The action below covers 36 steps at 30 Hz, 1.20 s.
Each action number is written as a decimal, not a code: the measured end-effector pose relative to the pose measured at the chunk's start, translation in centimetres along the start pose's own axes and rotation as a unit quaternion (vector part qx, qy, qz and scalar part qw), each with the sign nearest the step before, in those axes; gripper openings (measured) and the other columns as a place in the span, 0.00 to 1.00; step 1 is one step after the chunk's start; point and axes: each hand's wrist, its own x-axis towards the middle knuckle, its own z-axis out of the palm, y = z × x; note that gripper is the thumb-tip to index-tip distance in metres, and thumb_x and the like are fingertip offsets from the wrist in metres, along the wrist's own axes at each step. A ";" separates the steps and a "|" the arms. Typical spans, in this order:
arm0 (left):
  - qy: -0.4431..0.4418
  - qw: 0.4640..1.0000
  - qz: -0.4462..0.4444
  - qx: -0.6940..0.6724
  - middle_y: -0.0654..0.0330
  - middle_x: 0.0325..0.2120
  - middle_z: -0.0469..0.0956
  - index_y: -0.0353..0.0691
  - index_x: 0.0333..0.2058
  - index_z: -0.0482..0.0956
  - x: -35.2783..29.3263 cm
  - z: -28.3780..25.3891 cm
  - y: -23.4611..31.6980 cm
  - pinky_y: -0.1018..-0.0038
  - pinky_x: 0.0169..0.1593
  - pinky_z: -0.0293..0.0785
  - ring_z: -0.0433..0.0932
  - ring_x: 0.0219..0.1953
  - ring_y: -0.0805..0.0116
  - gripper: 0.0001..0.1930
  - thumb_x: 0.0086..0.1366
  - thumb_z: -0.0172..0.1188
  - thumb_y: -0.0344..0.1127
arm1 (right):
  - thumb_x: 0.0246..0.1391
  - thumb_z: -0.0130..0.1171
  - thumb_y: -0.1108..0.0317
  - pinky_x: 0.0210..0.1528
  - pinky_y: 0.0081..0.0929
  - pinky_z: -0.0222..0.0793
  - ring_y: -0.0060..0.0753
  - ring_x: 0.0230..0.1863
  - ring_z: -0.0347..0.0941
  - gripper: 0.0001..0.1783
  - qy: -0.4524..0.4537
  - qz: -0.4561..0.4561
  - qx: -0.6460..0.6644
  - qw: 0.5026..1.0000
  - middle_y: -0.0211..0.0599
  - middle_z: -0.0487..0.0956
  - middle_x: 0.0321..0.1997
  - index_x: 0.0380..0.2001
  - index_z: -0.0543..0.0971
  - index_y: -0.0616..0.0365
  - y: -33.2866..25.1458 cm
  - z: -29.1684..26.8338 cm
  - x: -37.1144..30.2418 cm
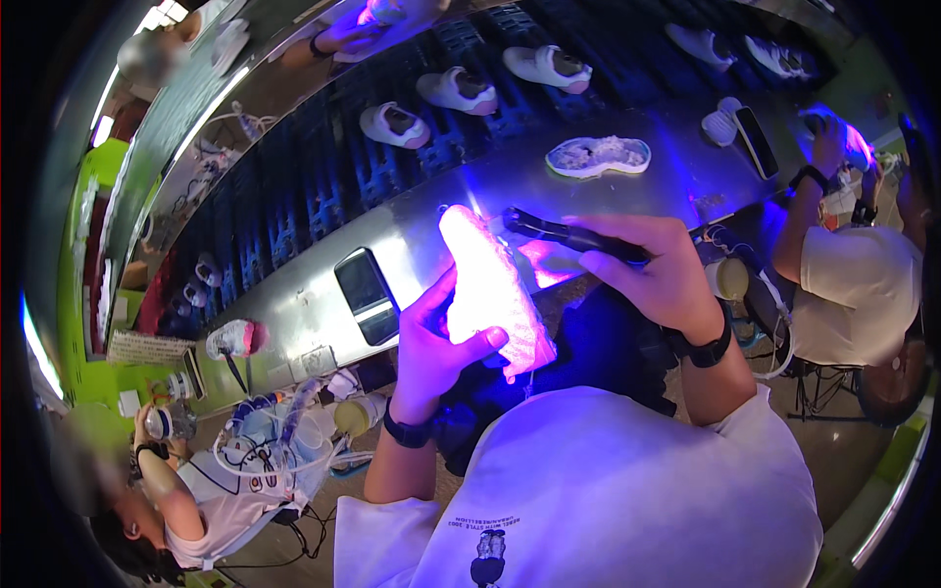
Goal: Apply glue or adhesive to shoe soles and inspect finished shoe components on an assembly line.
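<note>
My left hand grips a shoe by its lower end, thumb across it and toe end pointing up and away. Violet-white light washes out most of the shoe, so its details are hard to make out. In my right hand is a slim black handheld lamp, fingers wrapped round its handle. The lamp's head is close to the shoe's right side, and violet light falls on the shoe there. Both hands are above the near edge of a metal bench.
A dark blue slatted conveyor runs behind the bench, carrying several pale shoes. On the bench lie a shoe sole, a phone and another phone. Co-workers sit at left and right, beside hoses.
</note>
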 end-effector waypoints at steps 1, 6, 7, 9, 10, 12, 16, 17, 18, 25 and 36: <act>-0.008 1.000 0.000 0.002 0.53 0.53 0.79 0.24 0.67 0.64 0.2 0.5 0.1 0.68 0.59 0.77 0.79 0.53 0.67 0.47 0.53 0.80 0.32 | 0.55 0.70 0.75 0.42 0.25 0.77 0.26 0.39 0.83 0.22 0.002 -0.023 -0.032 0.999 0.40 0.87 0.40 0.54 0.82 0.61 0.0 -0.3 0.2; -0.026 1.000 -0.003 0.010 0.53 0.52 0.80 0.24 0.66 0.65 1.3 2.0 0.2 0.68 0.59 0.77 0.80 0.53 0.68 0.46 0.53 0.80 0.33 | 0.51 0.70 0.77 0.43 0.27 0.77 0.31 0.38 0.84 0.21 0.006 -0.044 -0.065 0.997 0.42 0.87 0.41 0.51 0.84 0.61 1.2 -1.9 0.3; -0.026 1.000 -0.011 -0.002 0.54 0.51 0.80 0.24 0.66 0.66 1.5 2.3 0.3 0.68 0.58 0.77 0.80 0.53 0.68 0.45 0.53 0.80 0.33 | 0.50 0.70 0.77 0.43 0.27 0.77 0.34 0.38 0.84 0.21 0.003 -0.057 -0.079 0.995 0.43 0.87 0.41 0.50 0.84 0.61 1.3 -2.3 0.2; -0.025 1.000 -0.007 0.009 0.54 0.51 0.80 0.24 0.66 0.66 1.9 2.3 0.0 0.69 0.57 0.77 0.80 0.52 0.69 0.45 0.53 0.79 0.32 | 0.49 0.70 0.77 0.43 0.28 0.77 0.37 0.38 0.84 0.21 -0.001 -0.072 -0.088 0.994 0.43 0.87 0.41 0.50 0.84 0.61 1.5 -2.9 0.1; -0.025 1.000 -0.001 0.019 0.55 0.51 0.81 0.25 0.66 0.66 2.0 2.2 -0.2 0.71 0.57 0.77 0.80 0.51 0.70 0.44 0.53 0.79 0.32 | 0.49 0.70 0.77 0.43 0.29 0.77 0.38 0.38 0.84 0.21 -0.006 -0.071 -0.098 0.993 0.44 0.86 0.40 0.49 0.84 0.61 1.6 -3.1 0.0; -0.021 1.000 -0.014 0.007 0.55 0.51 0.81 0.25 0.66 0.66 2.2 2.7 0.4 0.71 0.56 0.77 0.81 0.50 0.70 0.43 0.54 0.79 0.31 | 0.49 0.70 0.77 0.43 0.29 0.77 0.40 0.39 0.84 0.21 -0.012 -0.072 -0.106 0.992 0.44 0.86 0.40 0.49 0.85 0.61 1.8 -3.4 0.0; -0.014 0.999 -0.038 0.002 0.57 0.50 0.81 0.27 0.66 0.67 2.3 3.1 1.0 0.72 0.54 0.78 0.81 0.48 0.72 0.42 0.55 0.77 0.29 | 0.48 0.71 0.76 0.42 0.29 0.76 0.39 0.38 0.83 0.21 -0.006 -0.057 -0.099 0.993 0.44 0.86 0.38 0.48 0.85 0.60 2.6 -3.2 -0.2; -0.008 0.999 -0.036 0.003 0.57 0.50 0.81 0.27 0.66 0.67 2.2 3.1 0.9 0.72 0.54 0.78 0.81 0.48 0.72 0.42 0.55 0.77 0.29 | 0.49 0.71 0.76 0.42 0.29 0.75 0.38 0.37 0.83 0.20 -0.001 -0.054 -0.095 0.994 0.44 0.86 0.38 0.48 0.85 0.60 2.8 -3.0 -0.3; -0.005 0.999 -0.041 -0.035 0.58 0.50 0.81 0.28 0.66 0.67 2.0 3.1 0.7 0.72 0.54 0.77 0.80 0.49 0.72 0.40 0.56 0.76 0.29 | 0.49 0.71 0.76 0.42 0.29 0.75 0.38 0.37 0.83 0.20 -0.007 -0.058 -0.093 0.994 0.44 0.86 0.38 0.48 0.85 0.60 3.0 -2.8 -0.4; 0.003 0.974 -0.150 -0.168 0.60 0.50 0.79 0.29 0.63 0.70 2.6 1.1 0.0 0.74 0.55 0.74 0.78 0.50 0.73 0.31 0.64 0.69 0.33 | 0.53 0.71 0.73 0.44 0.27 0.75 0.29 0.38 0.80 0.18 -0.048 0.018 -0.095 0.994 0.40 0.85 0.37 0.48 0.84 0.63 6.3 -2.2 -3.0; 0.228 0.903 -0.024 0.363 0.35 0.39 0.84 0.21 0.53 0.75 20.0 -17.4 0.8 0.64 0.35 0.84 0.88 0.35 0.52 0.40 0.62 0.66 0.60 | 0.63 0.59 0.74 0.23 0.14 0.61 0.14 0.24 0.68 0.25 0.042 0.242 0.037 0.969 0.33 0.81 0.35 0.64 0.71 0.61 11.3 -3.2 -4.0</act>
